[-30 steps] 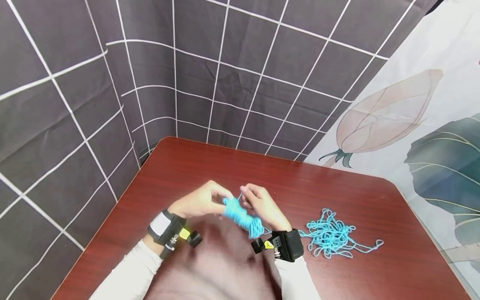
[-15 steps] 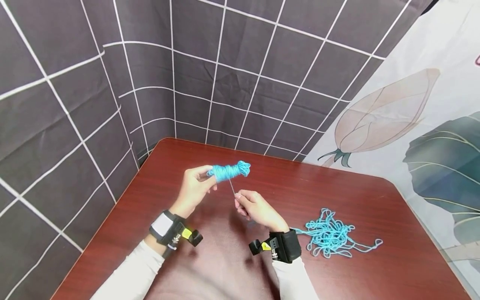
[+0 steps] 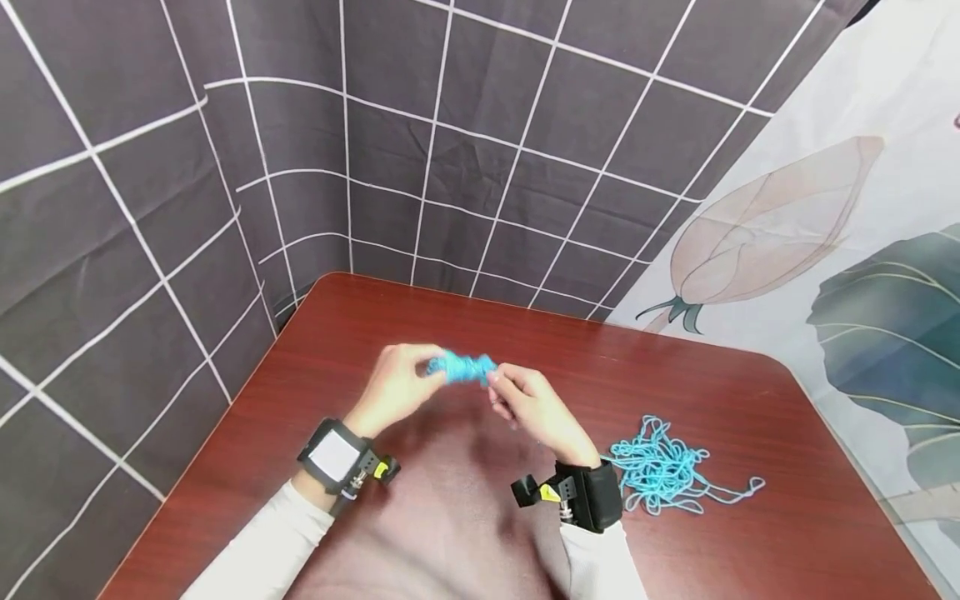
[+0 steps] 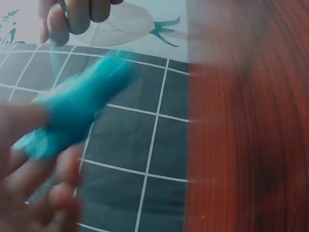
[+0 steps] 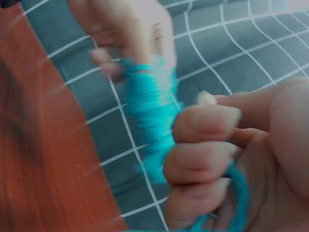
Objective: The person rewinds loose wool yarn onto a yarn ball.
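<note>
My left hand (image 3: 397,385) grips one end of a wound bundle of light blue yarn (image 3: 465,368), thumb on one side and fingers on the other. In the left wrist view the bundle (image 4: 82,104) is blurred and slants up to the right. My right hand (image 3: 536,408) is at the bundle's other end and pinches the working strand. The right wrist view shows its fingers (image 5: 200,159) curled, with a blue strand (image 5: 239,193) running through the palm. Wraps circle the bundle's middle.
A loose tangle of the same yarn (image 3: 660,467) lies on the red-brown table (image 3: 750,417), right of my right forearm. A dark gridded cloth (image 3: 495,150) hangs behind the table, and a white cloth with a flower print (image 3: 757,242) hangs at the right.
The bundle has swung from pointing down-right toward me, up and away, and is now nearly level. My right hand has passed below it and come to its right end.
</note>
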Motion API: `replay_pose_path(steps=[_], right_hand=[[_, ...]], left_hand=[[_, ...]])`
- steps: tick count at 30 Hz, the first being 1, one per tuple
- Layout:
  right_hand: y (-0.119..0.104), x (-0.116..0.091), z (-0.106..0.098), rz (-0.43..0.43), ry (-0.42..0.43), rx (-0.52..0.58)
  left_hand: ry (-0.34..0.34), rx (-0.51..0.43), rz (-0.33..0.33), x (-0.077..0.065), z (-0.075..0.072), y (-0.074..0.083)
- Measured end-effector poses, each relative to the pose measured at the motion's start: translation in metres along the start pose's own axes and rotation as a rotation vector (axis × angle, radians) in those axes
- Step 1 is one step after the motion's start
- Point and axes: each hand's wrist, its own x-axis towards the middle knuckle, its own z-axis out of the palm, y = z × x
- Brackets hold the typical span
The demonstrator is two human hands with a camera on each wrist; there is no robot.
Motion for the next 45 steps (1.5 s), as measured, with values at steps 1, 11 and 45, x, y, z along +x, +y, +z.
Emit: replay_pose_path(steps=[1,11,45], right_hand=[[-0.001,0.0,0.002,-0.002,-0.036,-0.01],[-0.019,-0.004,0.005,0.004,0.095,-0.024],[-0.004,0.001,0.012,0.047,-0.118,-0.006]], left_hand=[[0.078,-0.023,-0.037,0.0,-0.001,0.001],[-0.288,-0.372,0.031,-0.002,-0.006,0.0],[-0.073,-0.51,-0.123,0.0,-0.011,0.001]])
